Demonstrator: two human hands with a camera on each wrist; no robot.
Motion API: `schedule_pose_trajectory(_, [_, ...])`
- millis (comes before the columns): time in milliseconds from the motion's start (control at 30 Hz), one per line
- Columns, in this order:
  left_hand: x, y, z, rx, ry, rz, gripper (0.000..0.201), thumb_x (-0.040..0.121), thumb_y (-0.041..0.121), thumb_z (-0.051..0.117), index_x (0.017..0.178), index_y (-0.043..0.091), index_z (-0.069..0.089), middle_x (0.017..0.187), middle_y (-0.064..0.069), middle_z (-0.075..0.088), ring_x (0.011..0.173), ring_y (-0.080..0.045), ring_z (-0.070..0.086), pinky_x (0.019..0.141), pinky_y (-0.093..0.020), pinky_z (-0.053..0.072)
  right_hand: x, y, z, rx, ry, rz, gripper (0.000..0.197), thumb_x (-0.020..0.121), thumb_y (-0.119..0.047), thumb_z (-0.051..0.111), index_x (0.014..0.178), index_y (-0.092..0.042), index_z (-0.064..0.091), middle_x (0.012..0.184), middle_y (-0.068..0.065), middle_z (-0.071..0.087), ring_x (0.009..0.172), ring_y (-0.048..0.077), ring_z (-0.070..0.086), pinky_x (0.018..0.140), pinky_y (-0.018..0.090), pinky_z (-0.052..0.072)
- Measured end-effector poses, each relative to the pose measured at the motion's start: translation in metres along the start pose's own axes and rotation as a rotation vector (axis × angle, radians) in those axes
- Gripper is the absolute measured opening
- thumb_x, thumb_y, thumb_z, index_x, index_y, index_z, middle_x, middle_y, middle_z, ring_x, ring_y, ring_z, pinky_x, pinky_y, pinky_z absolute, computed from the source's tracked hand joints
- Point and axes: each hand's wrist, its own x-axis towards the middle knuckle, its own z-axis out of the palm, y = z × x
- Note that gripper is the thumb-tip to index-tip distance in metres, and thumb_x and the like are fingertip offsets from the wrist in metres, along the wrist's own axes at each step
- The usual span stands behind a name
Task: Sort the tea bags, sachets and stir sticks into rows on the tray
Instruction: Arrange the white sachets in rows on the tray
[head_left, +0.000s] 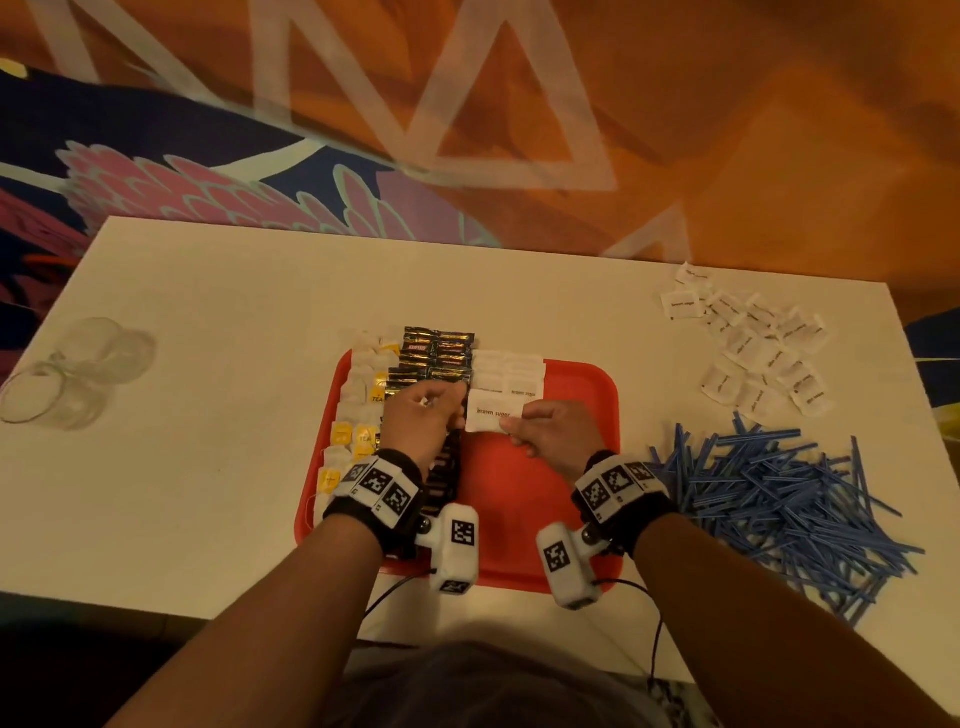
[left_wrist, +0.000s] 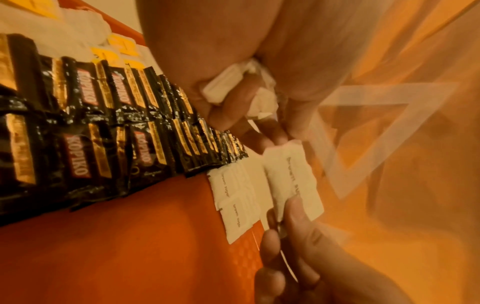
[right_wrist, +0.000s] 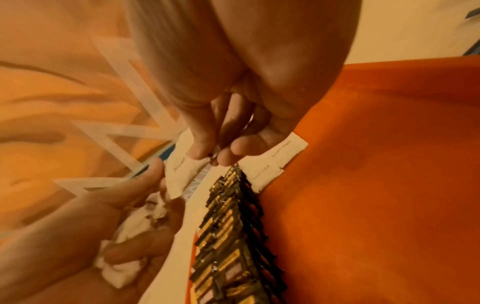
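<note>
White brown-sugar sachet (head_left: 493, 411) pinched in my right hand (head_left: 551, 435) fingers, hovering over red tray (head_left: 582, 410) to extend sugar row (head_left: 509, 374). My left hand (head_left: 422, 422) fingers clutch spare sachets (left_wrist: 233, 90), steady edge. Stir sticks (head_left: 779, 499) wait on surface.

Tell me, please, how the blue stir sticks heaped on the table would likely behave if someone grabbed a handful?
The blue stir sticks look thin and straight, so probably light and fairly stiff. Lying criss-crossed in a loose heap, they would likely snag, slide and spill from a handful rather than lift neatly.
</note>
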Motion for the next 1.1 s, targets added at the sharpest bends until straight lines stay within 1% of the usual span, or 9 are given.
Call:
schedule_pose_trajectory(133, [0.008, -0.008, -0.02, -0.011, 0.049, -0.096, 0.013, 0.092, 0.03, 0.07, 0.088, 0.018, 0.071, 0.073, 0.001, 0.069, 0.068, -0.012, 0.065, 0.056, -0.024, 0.044, 0.021, 0.014, 0.0, -0.111, 0.043, 0.073, 0.029, 0.084, -0.02, 0.075, 0.107, -0.002, 0.069, 0.08, 0.005, 0.07, 0.057, 0.002, 0.061, 0.049, 0.011, 0.045])
schedule_pose_trajectory(233, [0.008, -0.014, -0.035, 0.005, 0.052, -0.118, 0.013, 0.093, 0.03, 0.068, 0.09, 0.018, 0.071, 0.077, 0.001, 0.07, 0.07, -0.012, 0.064, 0.067, -0.031, 0.05, 0.04, 0.02, 0.002, -0.197, 0.065, 0.126, 0.033, 0.085, -0.025, 0.075, 0.114, -0.011, 0.067, 0.09, 0.002, 0.072, 0.075, 0.01, 0.064, 0.065, 0.02, 0.052])
schedule_pose_trajectory(400, [0.006, -0.027, -0.058, 0.028, 0.063, -0.142, 0.014, 0.092, 0.029, 0.068, 0.088, 0.017, 0.073, 0.071, 0.002, 0.07, 0.069, -0.016, 0.064, 0.069, -0.037, 0.055, 0.066, 0.02, 0.015, -0.269, 0.088, 0.171, 0.023, 0.083, -0.034, 0.074, 0.101, -0.02, 0.07, 0.083, -0.005, 0.071, 0.076, 0.013, 0.064, 0.061, 0.02, 0.049])
schedule_pose_trajectory(567, [0.002, -0.026, -0.069, 0.001, 0.078, -0.162, 0.014, 0.094, 0.027, 0.066, 0.088, 0.015, 0.07, 0.071, 0.003, 0.068, 0.057, -0.006, 0.062, 0.048, -0.02, 0.046, 0.083, 0.019, 0.029, -0.394, 0.12, 0.186, 0.03, 0.082, -0.039, 0.075, 0.104, -0.019, 0.073, 0.113, 0.0, 0.071, 0.109, 0.022, 0.063, 0.097, 0.039, 0.051])
schedule_pose_trajectory(633, [0.002, -0.026, -0.07, -0.006, 0.091, -0.163, 0.013, 0.095, 0.024, 0.065, 0.087, 0.014, 0.069, 0.07, 0.003, 0.067, 0.055, -0.004, 0.06, 0.043, -0.016, 0.043, 0.086, 0.021, 0.032, -0.422, 0.161, 0.184, 0.026, 0.082, -0.038, 0.076, 0.099, -0.018, 0.073, 0.109, 0.0, 0.07, 0.106, 0.019, 0.063, 0.095, 0.034, 0.052])
schedule_pose_trajectory(700, [0.003, -0.025, -0.07, -0.004, 0.099, -0.159, 0.013, 0.094, 0.023, 0.066, 0.086, 0.014, 0.069, 0.069, 0.004, 0.066, 0.056, -0.005, 0.06, 0.043, -0.016, 0.043, 0.087, 0.021, 0.033, -0.447, 0.202, 0.18, 0.024, 0.081, -0.039, 0.077, 0.09, -0.018, 0.071, 0.1, -0.002, 0.068, 0.097, 0.015, 0.062, 0.078, 0.027, 0.052])
schedule_pose_trajectory(800, [0.004, -0.025, -0.071, 0.004, 0.095, -0.158, 0.013, 0.094, 0.023, 0.066, 0.085, 0.015, 0.069, 0.07, 0.003, 0.067, 0.057, -0.006, 0.06, 0.045, -0.018, 0.043, 0.085, 0.02, 0.034, -0.494, 0.229, 0.161, 0.026, 0.079, -0.042, 0.078, 0.081, -0.02, 0.064, 0.09, -0.006, 0.063, 0.085, 0.011, 0.057, 0.055, 0.019, 0.038])
schedule_pose_trajectory(967, [0.004, -0.025, -0.07, -0.024, 0.093, -0.193, 0.017, 0.096, 0.025, 0.063, 0.085, 0.014, 0.067, 0.068, 0.004, 0.065, 0.058, -0.008, 0.06, 0.052, -0.024, 0.047, 0.084, 0.024, 0.033, -0.502, 0.282, 0.037, 0.027, 0.079, -0.034, 0.079, 0.074, -0.023, 0.054, 0.08, -0.005, 0.061, 0.071, 0.009, 0.057, 0.056, 0.024, 0.044])
schedule_pose_trajectory(1100, [0.002, -0.025, -0.07, -0.013, 0.081, -0.2, 0.02, 0.098, 0.027, 0.06, 0.084, 0.014, 0.065, 0.066, 0.004, 0.064, 0.055, -0.006, 0.06, 0.048, -0.021, 0.044, 0.087, 0.019, 0.042, -0.674, 0.117, -0.164, 0.005, 0.088, -0.017, 0.066, 0.092, -0.02, 0.065, 0.094, 0.002, 0.063, 0.087, 0.017, 0.06, 0.079, 0.031, 0.051])
